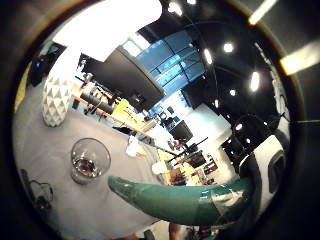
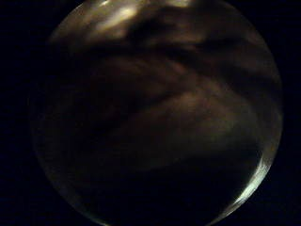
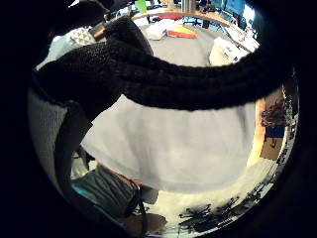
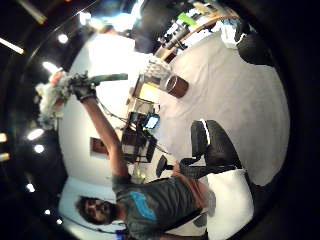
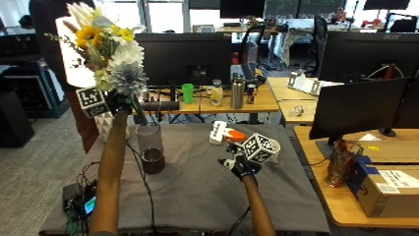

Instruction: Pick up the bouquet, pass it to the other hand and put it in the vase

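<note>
My left hand [image 5: 118, 102] is raised high at the table's left and grips the bouquet [image 5: 108, 49] of yellow, white and grey flowers by its wrapped stem [image 5: 160, 105], which sticks out sideways. The green stem [image 1: 185, 200] runs close by that palm. Below it a tall glass vase [image 5: 150, 147] with a dark bottom stands on the grey table [image 5: 196, 196]; it also shows as the glass vase [image 1: 90, 160]. A white faceted vase [image 5: 104, 130] stands behind my left forearm. My right hand [image 5: 242, 166] hovers low over the table's middle, fingers [image 3: 163, 79] loosely curled, holding nothing.
A white and orange object [image 5: 223, 132] lies at the table's far side. A black device [image 5: 78, 199] with cables sits at the left edge. Monitors [image 5: 183, 54] and bottles stand on the desk behind; another monitor [image 5: 357, 105] is at the right.
</note>
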The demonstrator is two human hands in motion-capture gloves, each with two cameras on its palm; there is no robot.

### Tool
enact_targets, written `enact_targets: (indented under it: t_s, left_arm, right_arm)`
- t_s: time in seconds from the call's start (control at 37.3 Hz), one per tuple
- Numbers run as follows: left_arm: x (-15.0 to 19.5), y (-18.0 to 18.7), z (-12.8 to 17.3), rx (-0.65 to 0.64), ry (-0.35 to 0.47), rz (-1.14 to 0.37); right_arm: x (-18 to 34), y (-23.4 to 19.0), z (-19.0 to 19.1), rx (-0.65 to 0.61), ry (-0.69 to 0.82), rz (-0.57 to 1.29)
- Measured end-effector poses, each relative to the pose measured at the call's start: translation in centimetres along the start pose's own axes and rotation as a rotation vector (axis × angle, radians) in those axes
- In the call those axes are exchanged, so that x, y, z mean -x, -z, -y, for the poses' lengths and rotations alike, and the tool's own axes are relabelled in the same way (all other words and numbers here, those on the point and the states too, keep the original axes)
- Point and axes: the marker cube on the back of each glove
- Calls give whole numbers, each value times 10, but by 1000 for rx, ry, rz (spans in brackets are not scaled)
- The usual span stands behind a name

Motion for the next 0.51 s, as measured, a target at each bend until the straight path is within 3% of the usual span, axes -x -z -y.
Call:
enact_targets:
  t_s: [0.03, 0.08, 0.32, 0.51]
  left_arm:
    - [5, 2, 1, -15, 123, -28]
    - [16, 10, 8, -39, 239, -51]
    - [64, 29, 36, -92, 300, 0]
    - [95, 16, 34, -44, 378, 12]
  right_arm:
    - [-2, 1, -1, -4, -5, -6]
    - [-5, 5, -4, -10, -13, -21]
    - [-27, 12, -3, -27, -65, -39]
    - [-24, 15, 2, -33, -74, -78]
